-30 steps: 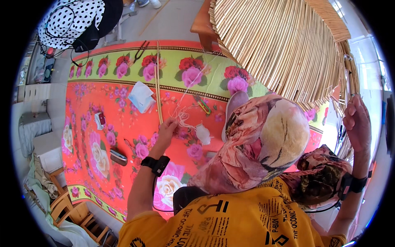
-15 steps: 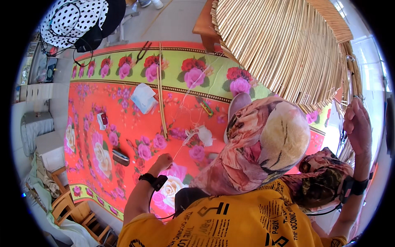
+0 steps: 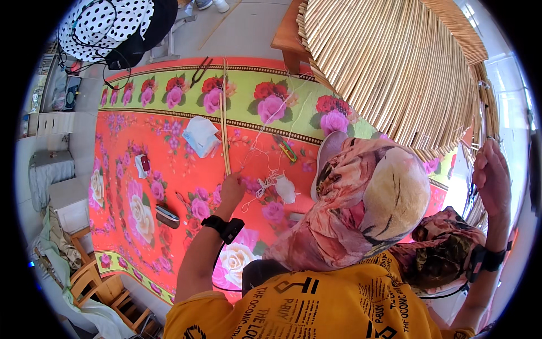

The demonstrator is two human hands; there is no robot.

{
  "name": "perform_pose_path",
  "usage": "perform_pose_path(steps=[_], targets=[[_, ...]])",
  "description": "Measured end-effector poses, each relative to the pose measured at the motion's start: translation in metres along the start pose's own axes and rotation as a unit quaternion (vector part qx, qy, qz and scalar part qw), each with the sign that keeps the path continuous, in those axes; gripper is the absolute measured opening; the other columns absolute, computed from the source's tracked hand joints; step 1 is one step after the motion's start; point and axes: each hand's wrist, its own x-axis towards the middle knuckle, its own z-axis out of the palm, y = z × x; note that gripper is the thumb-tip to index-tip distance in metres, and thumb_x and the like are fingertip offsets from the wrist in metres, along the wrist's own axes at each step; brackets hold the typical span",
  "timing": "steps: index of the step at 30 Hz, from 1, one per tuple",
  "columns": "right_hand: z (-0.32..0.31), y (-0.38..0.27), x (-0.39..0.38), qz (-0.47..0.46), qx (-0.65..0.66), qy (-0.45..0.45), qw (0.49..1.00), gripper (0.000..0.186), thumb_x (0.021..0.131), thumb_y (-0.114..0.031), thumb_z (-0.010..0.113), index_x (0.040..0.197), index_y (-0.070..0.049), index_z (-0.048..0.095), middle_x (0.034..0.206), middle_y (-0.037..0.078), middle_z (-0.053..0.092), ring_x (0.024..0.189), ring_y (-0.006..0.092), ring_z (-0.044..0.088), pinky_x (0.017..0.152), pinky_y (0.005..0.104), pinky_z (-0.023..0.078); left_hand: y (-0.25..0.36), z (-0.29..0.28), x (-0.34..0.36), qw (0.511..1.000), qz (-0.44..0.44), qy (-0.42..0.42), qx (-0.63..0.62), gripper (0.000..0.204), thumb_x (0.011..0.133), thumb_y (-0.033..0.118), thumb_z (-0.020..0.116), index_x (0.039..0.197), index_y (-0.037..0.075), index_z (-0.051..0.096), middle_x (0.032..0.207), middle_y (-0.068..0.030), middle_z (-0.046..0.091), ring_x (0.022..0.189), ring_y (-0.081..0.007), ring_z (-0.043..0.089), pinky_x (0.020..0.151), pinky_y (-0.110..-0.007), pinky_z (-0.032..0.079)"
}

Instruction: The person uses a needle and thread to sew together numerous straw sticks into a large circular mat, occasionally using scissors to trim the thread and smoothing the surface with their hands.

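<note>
My left hand (image 3: 231, 192) is closed at the lower ends of two long thin reed stalks (image 3: 224, 124) lying on the floral mat. White thread (image 3: 265, 183) trails loosely beside its fingers, and a white bundle (image 3: 285, 190) lies among the strands. The hand covers whatever it grips. At the far right, my right hand (image 3: 492, 172) is raised beside the edge of a large panel of tied reeds (image 3: 389, 68), fingers stretched upward. Near the thread lies a green-yellow cutter knife (image 3: 285, 149).
The reed panel leans on a wooden stool (image 3: 287, 42). On the floral mat (image 3: 118, 186) lie a blue-white packet (image 3: 200, 136), a dark case (image 3: 167, 216), a small red-white box (image 3: 142, 165) and dark scissors-like tongs (image 3: 200, 72). A dotted hat (image 3: 104, 28) is at upper left. My patterned knee (image 3: 372, 198) rises centrally.
My left hand has moved up and away from me, from pulling at the thread to the reed stalks' lower ends. The thread now lies slack. My right hand stays at the reed panel's edge.
</note>
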Motion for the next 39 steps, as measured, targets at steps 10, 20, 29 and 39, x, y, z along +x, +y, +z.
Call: perform_pose_path(steps=[10, 20, 29, 39], targets=[[-0.007, 0.005, 0.002, 0.011, 0.001, 0.006, 1.000, 0.016, 0.107, -0.025, 0.053, 0.098, -0.011, 0.053, 0.076, -0.001, 0.056, 0.052, 0.0043, 0.047, 0.047, 0.0183, 0.039, 0.009, 0.009, -0.024, 0.995, 0.036, -0.073, -0.054, 0.030, 0.084, 0.017, 0.071, 0.111, 0.005, 0.069, 0.099, -0.0142, 0.068, 0.088, -0.0299, 0.070, 0.076, -0.042, 0.055], [0.014, -0.004, 0.004, 0.009, 0.016, -0.016, 1.000, 0.015, 0.107, -0.022, 0.052, 0.099, -0.010, 0.056, 0.078, -0.001, 0.060, 0.052, 0.0070, 0.053, 0.048, 0.0192, 0.042, 0.112, 0.021, -0.043, 0.961, 0.201, -0.188, -0.023, 0.064, 0.085, 0.018, 0.073, 0.145, 0.022, 0.049, 0.139, -0.0167, 0.049, 0.101, -0.0344, 0.066, 0.085, -0.046, 0.055], [-0.008, -0.010, -0.009, 0.052, 0.030, 0.017, 0.998, 0.016, 0.104, -0.024, 0.059, 0.097, -0.009, 0.060, 0.082, 0.000, 0.067, 0.060, 0.0061, 0.061, 0.053, 0.0194, 0.049, 0.169, 0.051, 0.009, 0.928, 0.257, -0.269, 0.024, 0.060, 0.086, 0.017, 0.072, 0.142, 0.020, 0.051, 0.132, -0.0150, 0.056, 0.108, -0.0354, 0.063, 0.086, -0.045, 0.055], [-0.166, 0.054, -0.127, -0.002, 0.065, 0.213, 0.975, 0.013, 0.101, -0.022, 0.065, 0.100, -0.010, 0.061, 0.077, -0.002, 0.062, 0.061, 0.0059, 0.058, 0.054, 0.0193, 0.049, 0.186, 0.014, 0.065, 0.913, 0.233, -0.327, 0.068, 0.050, 0.091, 0.016, 0.069, 0.138, 0.014, 0.053, 0.125, -0.0117, 0.060, 0.100, -0.0277, 0.065, 0.080, -0.040, 0.057]])
